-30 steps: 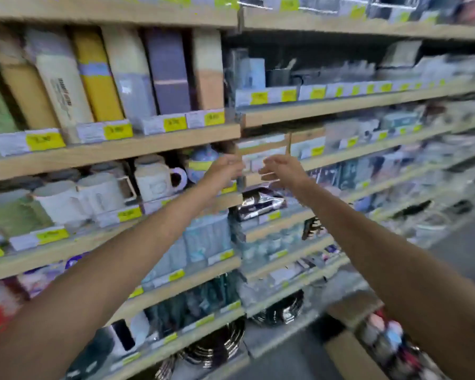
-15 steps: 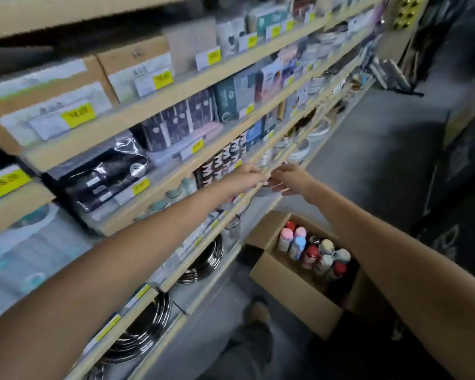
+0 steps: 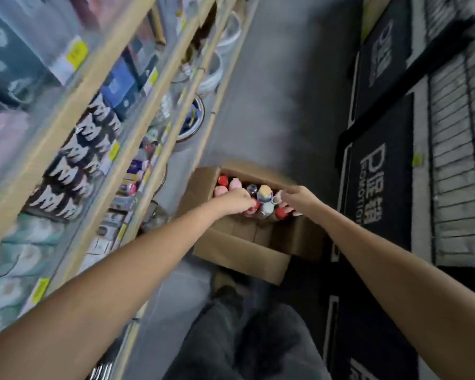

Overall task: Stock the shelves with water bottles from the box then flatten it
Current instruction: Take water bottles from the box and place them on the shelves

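Observation:
An open cardboard box (image 3: 239, 253) stands on the grey floor beside the shelving. It holds several upright water bottles (image 3: 264, 192) with red, pink, cream and pale caps. My left hand (image 3: 235, 200) is down over the bottles on the box's left side, its fingers curled against a red-capped bottle (image 3: 254, 207). Over the right side of the box, the fingertips of my right hand (image 3: 296, 198) touch the bottle tops. Motion blur hides whether either hand has closed on a bottle.
Wooden shelves (image 3: 159, 160) with yellow price tags run along the left, packed with boxed goods, small bottles and bowls (image 3: 195, 116). Dark printed mats (image 3: 379, 182) and a wire rack (image 3: 461, 149) line the right. My legs (image 3: 258, 338) are just behind the box.
The view has swung from the upper shelves down to the floor. Both empty hands have dropped from shelf height into the box and now reach the bottle tops.

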Demonstrator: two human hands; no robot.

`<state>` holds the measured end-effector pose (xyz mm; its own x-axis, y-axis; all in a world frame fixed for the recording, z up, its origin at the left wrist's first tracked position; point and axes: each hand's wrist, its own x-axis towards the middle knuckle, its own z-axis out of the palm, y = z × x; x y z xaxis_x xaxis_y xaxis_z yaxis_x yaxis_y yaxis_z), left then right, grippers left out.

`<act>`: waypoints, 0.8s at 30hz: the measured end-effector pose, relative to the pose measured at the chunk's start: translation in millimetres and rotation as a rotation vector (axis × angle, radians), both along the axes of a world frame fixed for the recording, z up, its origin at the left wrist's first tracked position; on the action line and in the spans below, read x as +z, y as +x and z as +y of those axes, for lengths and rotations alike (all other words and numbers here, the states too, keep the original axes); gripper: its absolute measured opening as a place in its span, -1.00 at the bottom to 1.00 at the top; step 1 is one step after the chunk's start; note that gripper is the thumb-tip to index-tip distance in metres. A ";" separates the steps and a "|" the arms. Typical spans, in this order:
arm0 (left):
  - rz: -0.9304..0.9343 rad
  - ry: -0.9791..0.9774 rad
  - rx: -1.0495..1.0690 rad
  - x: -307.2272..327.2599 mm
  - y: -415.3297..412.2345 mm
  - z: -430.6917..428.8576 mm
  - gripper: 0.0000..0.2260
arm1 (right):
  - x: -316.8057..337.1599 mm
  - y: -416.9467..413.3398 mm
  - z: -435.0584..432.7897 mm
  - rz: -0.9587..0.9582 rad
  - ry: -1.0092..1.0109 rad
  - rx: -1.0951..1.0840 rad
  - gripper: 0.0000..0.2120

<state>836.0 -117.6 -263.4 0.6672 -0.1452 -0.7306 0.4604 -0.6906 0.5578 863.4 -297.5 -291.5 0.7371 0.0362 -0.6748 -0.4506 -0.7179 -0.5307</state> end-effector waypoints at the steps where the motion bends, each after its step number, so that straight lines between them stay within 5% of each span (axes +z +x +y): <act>1: 0.030 -0.028 -0.011 -12.4 5.4 -6.6 -0.81 | -12.0 4.1 -6.3 0.014 -0.007 -0.016 -0.82; 6: 0.146 -0.182 0.368 -72.7 23.9 -34.2 -0.92 | -73.2 20.1 -36.1 0.072 -0.016 -0.084 -0.83; 8: 0.219 -0.207 0.462 -95.5 30.6 -43.3 -0.80 | -98.6 25.5 -46.9 0.113 -0.004 -0.115 -0.82; 13: 0.384 -0.252 0.528 -158.2 52.7 -69.3 -0.70 | -174.7 42.4 -72.5 0.245 0.010 -0.197 -0.85; 17: 0.442 -0.214 0.563 -221.6 70.2 -93.3 -0.67 | -240.7 57.9 -95.3 0.350 0.023 -0.213 -0.61; 24: 0.518 -0.229 0.698 -352.2 85.3 -151.6 -0.64 | -363.7 101.9 -129.5 0.355 0.000 -0.288 -0.62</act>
